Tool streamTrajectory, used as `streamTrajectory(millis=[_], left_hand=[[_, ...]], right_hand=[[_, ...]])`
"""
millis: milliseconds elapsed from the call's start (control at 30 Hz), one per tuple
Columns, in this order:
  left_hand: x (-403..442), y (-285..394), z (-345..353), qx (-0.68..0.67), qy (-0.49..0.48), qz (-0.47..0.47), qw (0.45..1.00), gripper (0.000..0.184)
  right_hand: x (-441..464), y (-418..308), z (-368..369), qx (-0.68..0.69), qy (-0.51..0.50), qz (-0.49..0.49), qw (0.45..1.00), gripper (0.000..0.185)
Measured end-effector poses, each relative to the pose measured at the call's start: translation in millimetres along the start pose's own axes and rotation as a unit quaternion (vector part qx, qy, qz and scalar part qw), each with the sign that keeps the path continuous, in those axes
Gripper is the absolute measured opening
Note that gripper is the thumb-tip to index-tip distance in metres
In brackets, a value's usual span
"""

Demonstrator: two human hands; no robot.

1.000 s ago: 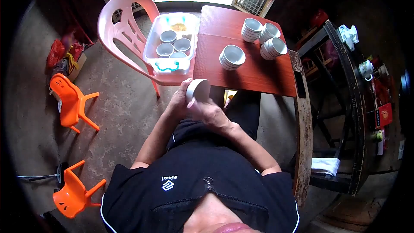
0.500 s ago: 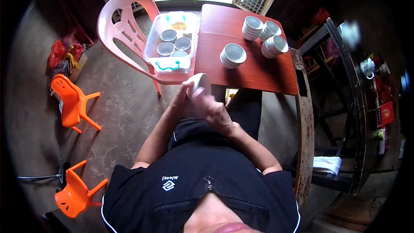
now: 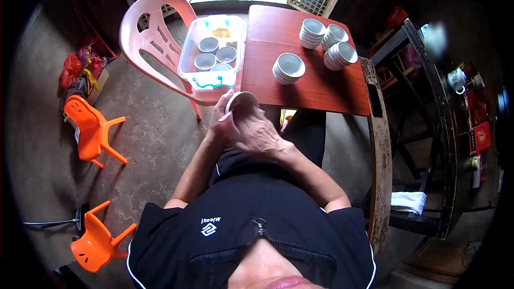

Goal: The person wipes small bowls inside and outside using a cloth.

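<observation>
A white bowl (image 3: 242, 98) is held tilted in front of my body, its rim facing up and to the right. My left hand (image 3: 218, 120) is closed around the bowl's left side. Across the bowl's opening lies my right hand (image 3: 257, 131), its fingers bent into or against the bowl and mostly hidden. A pale pinkish edge shows by the fingers; I cannot tell whether it is cloth. Beyond my hands a clear plastic box (image 3: 186, 69) contains several bowls (image 3: 208, 45). Stacked bowls (image 3: 289, 67) stand on the red table (image 3: 262, 32).
More bowl stacks (image 3: 312, 33) sit at the table's far right. The box rests on a pink chair (image 3: 131, 27). A wooden bench (image 3: 381, 182) with a dark phone (image 3: 374, 100) on it runs along the right. Small orange chairs (image 3: 91, 128) stand on the floor at left.
My right hand has moved left across the bowl, and its fingers have gone from blurred to clearer. The bowl has shifted slightly left and turned its opening more toward me.
</observation>
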State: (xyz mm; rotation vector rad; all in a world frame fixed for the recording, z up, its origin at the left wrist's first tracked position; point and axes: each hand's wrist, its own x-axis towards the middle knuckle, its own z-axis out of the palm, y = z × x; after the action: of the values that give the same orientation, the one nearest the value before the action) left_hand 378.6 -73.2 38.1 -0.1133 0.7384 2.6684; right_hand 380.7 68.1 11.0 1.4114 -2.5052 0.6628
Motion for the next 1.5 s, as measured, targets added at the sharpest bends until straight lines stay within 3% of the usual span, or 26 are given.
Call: streamTrajectory(millis=[33, 100, 167, 200, 300, 433, 567, 633, 667, 700, 733, 800, 833, 867, 900, 967, 1067, 1100, 1133, 1167, 1200, 1233, 1300, 1367, 1400, 1500], left_hand=[[-3, 3, 4, 0.020, -0.023, -0.004, 1.000, 0.042], [18, -5, -39, -0.014, 0.042, -0.005, 0.999, 0.041], [21, -5, -45, -0.045, 0.017, -0.027, 0.998, 0.041], [27, -9, -52, -0.017, 0.091, -0.005, 0.996, 0.041], [21, -11, -41, -0.024, 0.075, -0.058, 0.995, 0.043], [27, -14, -48, -0.030, 0.071, -0.015, 0.997, 0.044], [19, -14, -25, 0.050, 0.143, 0.074, 0.986, 0.030], [18, -25, -28, 0.172, 0.066, 0.214, 0.959, 0.035], [20, -31, -27, 0.239, 0.074, 0.286, 0.925, 0.036], [22, -37, -28, 0.303, 0.081, 0.356, 0.880, 0.037], [14, -35, -16, 0.334, 0.080, 0.370, 0.863, 0.039], [23, -25, -27, 0.447, 0.062, 0.400, 0.798, 0.038], [23, -21, -30, 0.443, 0.055, 0.363, 0.818, 0.034], [21, -16, -27, 0.439, 0.050, 0.325, 0.836, 0.031], [19, -10, -23, 0.435, 0.046, 0.287, 0.852, 0.029], [15, -1, -13, 0.229, 0.046, 0.117, 0.965, 0.029], [13, -13, -11, 0.254, 0.055, 0.172, 0.950, 0.029], [12, -18, -7, 0.269, 0.056, 0.196, 0.941, 0.029], [11, -22, -1, 0.432, 0.053, 0.338, 0.835, 0.031], [13, -24, -10, 0.515, 0.048, 0.408, 0.752, 0.037], [13, -23, -9, 0.523, 0.013, 0.415, 0.744, 0.043], [13, -20, -5, 0.531, -0.021, 0.424, 0.734, 0.049], [5, -15, 11, 0.255, -0.025, 0.234, 0.938, 0.061], [7, -1, 0, 0.058, 0.020, -0.027, 0.998, 0.076], [8, 2, -2, 0.033, -0.004, -0.060, 0.998, 0.077], [17, 0, -16, 0.025, 0.013, -0.030, 0.999, 0.063]], right_hand=[[2, -2, -3, -0.119, 0.010, -0.040, 0.992, 0.054], [-5, -5, -5, -0.153, 0.047, -0.052, 0.986, 0.046], [-5, -9, -14, 0.024, -0.018, -0.016, 0.999, 0.041], [-4, -10, -18, 0.112, -0.048, 0.003, 0.992, 0.039], [-8, -1, -5, 0.130, -0.019, -0.017, 0.991, 0.036], [-12, 10, 2, -0.123, 0.099, -0.059, 0.986, 0.036], [-13, -3, 5, 0.102, 0.008, 0.064, 0.993, 0.035], [-14, 9, 22, 0.342, 0.150, 0.122, 0.919, 0.028], [-4, 2, -3, 0.533, 0.143, 0.254, 0.794, 0.029], [5, -7, -27, 0.688, 0.125, 0.366, 0.614, 0.029], [7, -6, -21, 0.741, 0.162, 0.368, 0.538, 0.026], [0, -12, -6, 0.539, 0.183, 0.270, 0.776, 0.019], [-7, -13, 4, 0.415, 0.187, 0.209, 0.865, 0.016], [-8, -12, 6, 0.002, 0.088, 0.063, 0.994, 0.018], [-10, -10, 7, 0.066, 0.133, -0.001, 0.989, 0.028], [-8, -5, 2, 0.005, 0.209, -0.082, 0.975, 0.029], [-23, -2, 18, 0.026, 0.141, 0.000, 0.990, 0.021], [-18, -6, 6, 0.286, 0.176, 0.133, 0.933, 0.021], [-12, -9, -8, 0.522, 0.195, 0.254, 0.791, 0.021], [-5, -13, -23, 0.710, 0.196, 0.351, 0.578, 0.023], [-1, -13, -31, 0.746, 0.223, 0.321, 0.539, 0.030], [-2, -12, -35, 0.718, 0.221, 0.315, 0.580, 0.026], [-10, -13, -50, 0.540, 0.166, 0.312, 0.763, 0.022], [-11, 2, -37, 0.183, 0.166, 0.048, 0.968, 0.024], [-8, 4, -37, -0.019, 0.150, -0.094, 0.984, 0.026], [-12, -2, -28, -0.101, 0.171, -0.079, 0.977, 0.030]])
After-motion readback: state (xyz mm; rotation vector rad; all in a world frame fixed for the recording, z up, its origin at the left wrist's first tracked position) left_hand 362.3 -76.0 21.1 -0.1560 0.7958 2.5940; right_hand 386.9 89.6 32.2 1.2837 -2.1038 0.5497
